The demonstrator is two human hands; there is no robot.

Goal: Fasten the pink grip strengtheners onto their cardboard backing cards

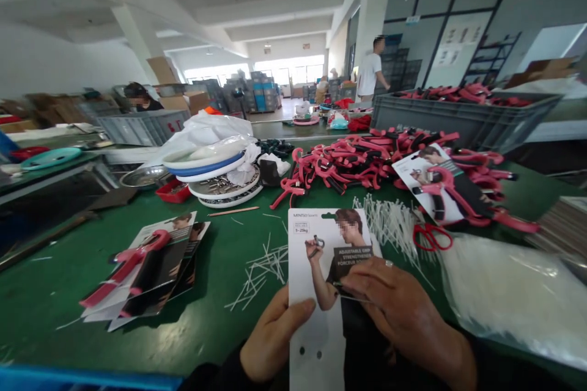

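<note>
Upright in front of me is a printed packaging card (321, 317) for a grip strengthener, with small punched holes near its lower part. My left hand (277, 330) grips its left edge, thumb on the front. My right hand (398, 305) lies across the card's right side, its fingers pinched on a thin cable tie (360, 299) at the card's face; the fingertips partly hide it. White cable ties (389, 229) lie in a bundle behind the card, beside red-handled scissors (431, 237). Cards with a pink hand gripper (147, 253) on top are stacked at left.
Many pink and black hand grippers (343, 162) are heaped at the back, near a grey crate (458, 122) of more. One carded gripper (443, 186) leans on the heap. Loose tie pieces (261, 272), round trays (224, 195) and a plastic bag (518, 293) lie around.
</note>
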